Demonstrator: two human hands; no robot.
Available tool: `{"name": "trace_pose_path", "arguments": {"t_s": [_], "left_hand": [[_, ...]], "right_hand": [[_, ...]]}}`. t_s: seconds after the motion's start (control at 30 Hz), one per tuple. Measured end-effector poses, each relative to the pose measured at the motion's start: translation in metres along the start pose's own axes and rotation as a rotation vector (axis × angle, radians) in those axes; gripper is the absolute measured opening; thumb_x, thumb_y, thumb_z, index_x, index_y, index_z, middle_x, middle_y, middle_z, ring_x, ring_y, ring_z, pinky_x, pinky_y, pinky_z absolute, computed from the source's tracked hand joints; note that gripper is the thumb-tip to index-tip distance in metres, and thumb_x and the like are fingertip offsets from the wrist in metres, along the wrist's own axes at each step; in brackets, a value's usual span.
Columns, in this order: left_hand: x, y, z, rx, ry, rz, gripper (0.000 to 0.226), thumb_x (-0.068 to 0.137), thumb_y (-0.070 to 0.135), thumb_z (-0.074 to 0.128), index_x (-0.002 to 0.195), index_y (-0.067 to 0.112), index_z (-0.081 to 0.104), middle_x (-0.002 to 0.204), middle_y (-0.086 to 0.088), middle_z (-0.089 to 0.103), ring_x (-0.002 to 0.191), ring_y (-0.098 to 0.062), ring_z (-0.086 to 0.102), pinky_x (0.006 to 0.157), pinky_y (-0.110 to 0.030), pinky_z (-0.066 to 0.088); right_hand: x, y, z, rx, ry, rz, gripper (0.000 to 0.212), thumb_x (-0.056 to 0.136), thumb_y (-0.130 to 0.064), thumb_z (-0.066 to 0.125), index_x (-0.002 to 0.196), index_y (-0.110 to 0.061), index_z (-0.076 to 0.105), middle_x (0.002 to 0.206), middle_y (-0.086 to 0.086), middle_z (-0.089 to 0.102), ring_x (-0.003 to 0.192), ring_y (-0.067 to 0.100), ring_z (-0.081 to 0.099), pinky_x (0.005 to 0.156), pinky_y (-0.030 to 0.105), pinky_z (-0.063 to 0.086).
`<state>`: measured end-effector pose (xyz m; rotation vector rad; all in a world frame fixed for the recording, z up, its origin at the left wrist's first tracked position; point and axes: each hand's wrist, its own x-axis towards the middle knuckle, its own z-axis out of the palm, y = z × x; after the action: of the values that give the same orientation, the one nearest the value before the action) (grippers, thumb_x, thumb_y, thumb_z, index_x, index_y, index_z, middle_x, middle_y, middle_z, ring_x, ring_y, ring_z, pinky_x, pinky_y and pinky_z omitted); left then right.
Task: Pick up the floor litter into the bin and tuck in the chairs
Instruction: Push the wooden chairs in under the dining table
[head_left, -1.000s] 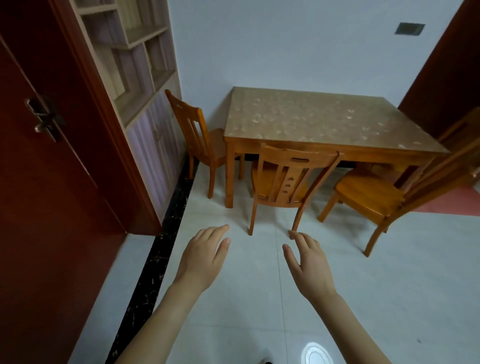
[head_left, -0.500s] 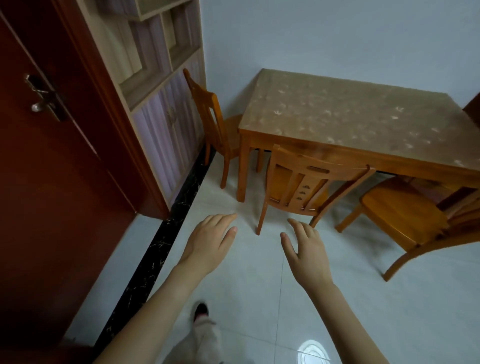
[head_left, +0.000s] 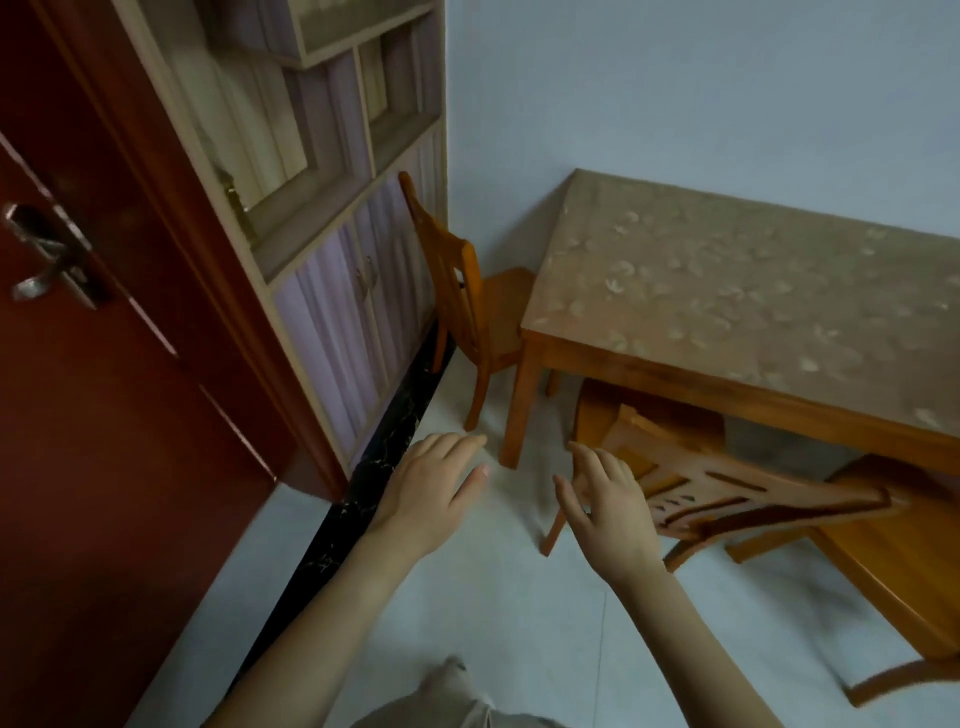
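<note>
A wooden table (head_left: 727, 358) with a patterned top stands against the pale wall. One wooden chair (head_left: 753, 499) sits at its near side, backrest towards me, seat partly under the table. My right hand (head_left: 610, 506) is open, fingers spread, right at the left end of that backrest. My left hand (head_left: 434, 488) hovers open over the floor, left of the table leg. A second chair (head_left: 462, 291) stands at the table's left end, against the cabinet. A third chair (head_left: 893, 561) sits pulled out at the right. No litter or bin is in view.
A tall shelf cabinet (head_left: 332, 249) with pale purple doors lines the left wall. A dark red door (head_left: 93, 415) with a metal handle fills the far left. A black marble strip (head_left: 363, 499) runs along the floor. My trouser leg (head_left: 457, 696) shows at the bottom.
I have stepped closer to the table and the view has swung left. Both hands have moved forward, the right one reaching the near chair's backrest.
</note>
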<state>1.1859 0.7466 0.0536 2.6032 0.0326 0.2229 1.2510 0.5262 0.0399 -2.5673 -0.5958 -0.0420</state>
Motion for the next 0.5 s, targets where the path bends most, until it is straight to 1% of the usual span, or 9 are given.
{"name": "trace_pose_path", "arguments": {"t_s": [0.07,0.13,0.3,0.37,0.43,0.5], "left_hand": [[0.039,-0.020,-0.011,0.016,0.013,0.012,0.055,0.094,0.047,0.030,0.131,0.015,0.055,0.126,0.001,0.060,0.117,-0.016,0.051,0.099,-0.029,0.037],[0.071,-0.039,-0.016,0.026,0.022,0.012,0.055,0.094,0.047,0.030,0.130,0.014,0.056,0.124,0.000,0.061,0.116,-0.017,0.052,0.098,-0.030,0.039],[0.135,-0.083,-0.004,-0.018,0.005,-0.054,0.055,0.094,0.046,0.030,0.129,0.013,0.057,0.124,0.000,0.062,0.116,-0.016,0.054,0.099,-0.031,0.041],[0.164,-0.103,0.003,-0.020,-0.012,-0.072,0.054,0.093,0.045,0.032,0.126,0.013,0.059,0.122,-0.001,0.063,0.114,-0.018,0.056,0.097,-0.028,0.041],[0.201,-0.123,0.006,-0.022,-0.017,-0.111,0.055,0.091,0.046,0.031,0.127,0.014,0.058,0.123,0.001,0.062,0.114,-0.016,0.054,0.096,-0.023,0.036],[0.237,-0.137,0.001,-0.016,-0.008,-0.129,0.059,0.090,0.048,0.028,0.129,0.014,0.056,0.125,0.001,0.060,0.116,-0.017,0.053,0.095,-0.022,0.034]], "right_hand": [[0.042,-0.008,0.002,-0.002,-0.003,-0.017,0.051,0.098,-0.050,0.038,0.138,-0.020,0.048,0.134,-0.001,0.056,0.125,0.019,0.048,0.102,0.036,0.042],[0.079,-0.013,0.008,0.005,-0.016,-0.017,0.048,0.099,-0.047,0.041,0.139,-0.020,0.047,0.134,-0.001,0.055,0.126,0.018,0.046,0.103,0.034,0.041],[0.169,-0.014,0.032,0.048,-0.076,-0.025,0.048,0.099,-0.046,0.043,0.141,-0.021,0.045,0.136,-0.002,0.054,0.127,0.016,0.045,0.103,0.032,0.040],[0.213,-0.009,0.044,0.054,-0.101,-0.035,0.051,0.099,-0.049,0.040,0.140,-0.021,0.046,0.138,-0.002,0.053,0.129,0.017,0.045,0.104,0.035,0.041],[0.261,-0.004,0.053,0.061,-0.130,-0.053,0.057,0.097,-0.054,0.033,0.140,-0.020,0.046,0.139,0.000,0.052,0.130,0.019,0.045,0.105,0.038,0.042],[0.304,-0.001,0.058,0.077,-0.125,-0.072,0.060,0.095,-0.055,0.030,0.139,-0.018,0.047,0.135,0.001,0.054,0.126,0.020,0.047,0.102,0.040,0.043]]}}
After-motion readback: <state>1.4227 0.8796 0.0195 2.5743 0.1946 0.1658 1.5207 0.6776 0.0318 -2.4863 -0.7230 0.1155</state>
